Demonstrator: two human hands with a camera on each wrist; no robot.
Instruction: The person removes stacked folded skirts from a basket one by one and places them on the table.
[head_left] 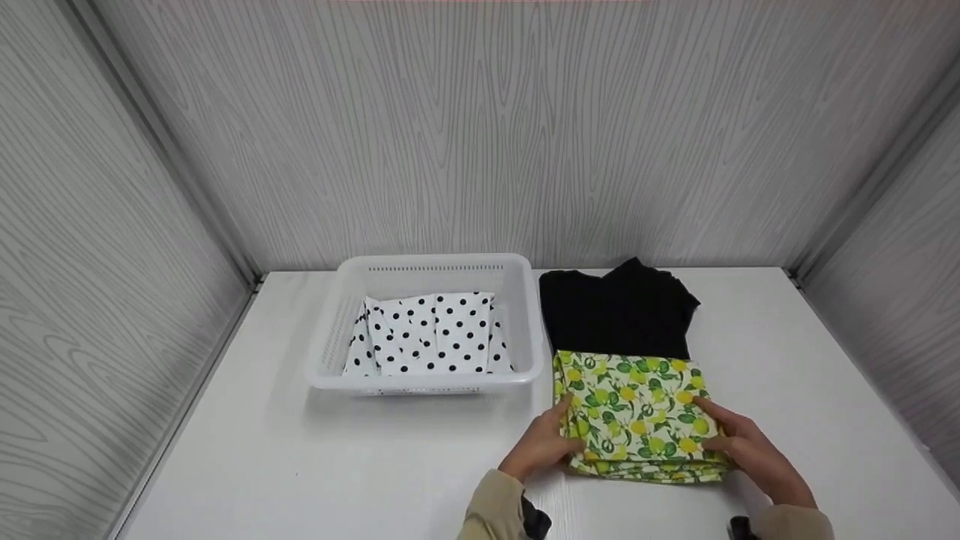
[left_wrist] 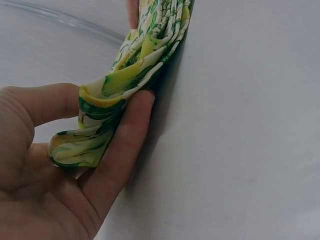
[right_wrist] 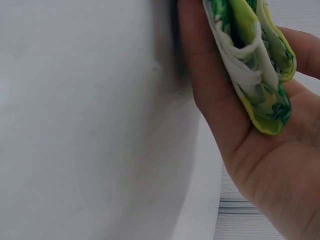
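Note:
A folded lemon-print cloth (head_left: 637,405) in yellow, green and white lies in a neat rectangle near the table's front. My left hand (head_left: 541,444) grips its left edge, thumb on top; in the left wrist view, fingers (left_wrist: 127,135) reach beneath the stacked layers. At the opposite edge, my right hand (head_left: 756,456) holds the cloth between thumb and fingers, and the right wrist view has the folded layers (right_wrist: 260,95) resting against the palm. Just behind it, a black garment (head_left: 615,311) lies spread, its near end meeting or covered by the lemon print.
Left of the black garment stands a white plastic basket (head_left: 532,330) with a folded black-dotted white cloth (head_left: 431,334) inside. All of this is on a white table (head_left: 360,472), enclosed by grey wood-grain panels (head_left: 480,135) at the back and sides.

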